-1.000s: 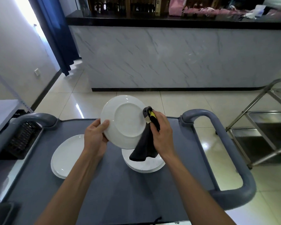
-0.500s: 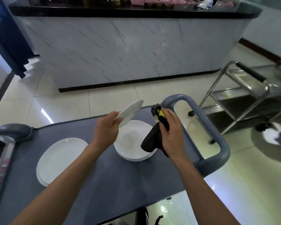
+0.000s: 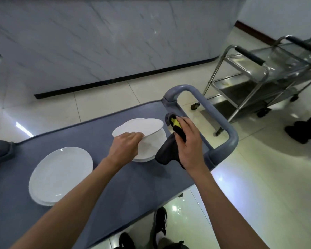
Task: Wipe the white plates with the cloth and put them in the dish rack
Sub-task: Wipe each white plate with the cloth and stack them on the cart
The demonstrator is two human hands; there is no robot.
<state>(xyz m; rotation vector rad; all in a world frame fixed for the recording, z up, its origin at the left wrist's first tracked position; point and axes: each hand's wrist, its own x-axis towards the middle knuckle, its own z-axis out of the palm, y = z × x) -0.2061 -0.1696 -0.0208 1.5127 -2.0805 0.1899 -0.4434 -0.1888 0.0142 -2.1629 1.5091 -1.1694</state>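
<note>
On the grey rubber-topped trolley (image 3: 75,203) that serves as the counter, the person's left hand (image 3: 126,148) pinches the near-left edge of a round white ceramic plate (image 3: 138,127), fingers curled over the rim. That plate hangs nearly flat, tipped a little, just above a small stack of matching white plates (image 3: 151,146) at the far right of the counter. The right hand (image 3: 188,141) is closed in a firm grip round a bunched dark cloth with a yellow patch (image 3: 169,150), just right of the held plate and close beside the trolley's grey looped handle (image 3: 217,126). A second pile of white plates (image 3: 61,173) lies near the left end, well apart from both hands.

No dish rack shows anywhere I can see. A steel wire trolley (image 3: 266,76) stands on the tiled floor to the far right, and the plate looks turned that way, so I'd guess the rack lies off to that side. What matters for the next move is that the plate runs rightward and away from the left hand's grip, with only one edge held. The cloth hand is nearer that free edge, should the plate need steadying.
</note>
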